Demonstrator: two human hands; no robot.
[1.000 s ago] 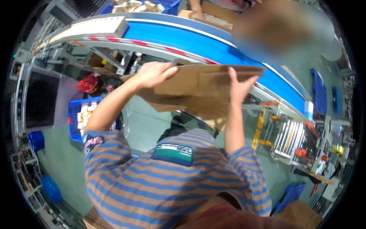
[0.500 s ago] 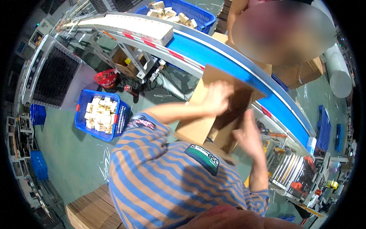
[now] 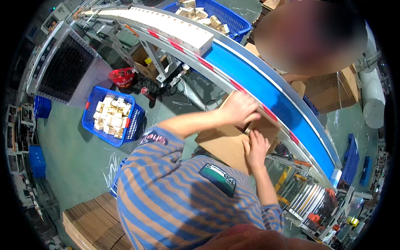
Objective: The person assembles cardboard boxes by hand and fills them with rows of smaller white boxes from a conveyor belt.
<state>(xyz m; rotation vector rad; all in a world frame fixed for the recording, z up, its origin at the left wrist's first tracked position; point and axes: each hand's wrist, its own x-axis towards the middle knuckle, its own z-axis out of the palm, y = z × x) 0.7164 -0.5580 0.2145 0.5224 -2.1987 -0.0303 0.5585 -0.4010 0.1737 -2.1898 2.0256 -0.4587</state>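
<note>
A brown cardboard box (image 3: pixel 223 143) is in front of my body, beside the near side of the conveyor. My left hand (image 3: pixel 239 109) is closed over the box's far side, its fingers bent at a flap edge. Nearer to me and to the right, my right hand (image 3: pixel 257 149) grips a flap, thumb on the board and fingers at its edge. The dark gap between the flaps is narrow, and the box's contents are hidden. A row of small white cartons (image 3: pixel 166 27) stands on the blue conveyor belt (image 3: pixel 254 81), beyond my hands.
A blue basket of small cartons (image 3: pixel 134 121) stands on the floor at left, near a red bucket (image 3: pixel 122 78). Another blue basket (image 3: pixel 239 18) is behind the conveyor, with a person at far right. Flattened cardboard (image 3: pixel 93 223) is stacked at lower left.
The box's flaps have come down over its opening. My left hand has come out to the far edge, and my right hand has moved in onto a flap. The cartons have moved right along the belt.
</note>
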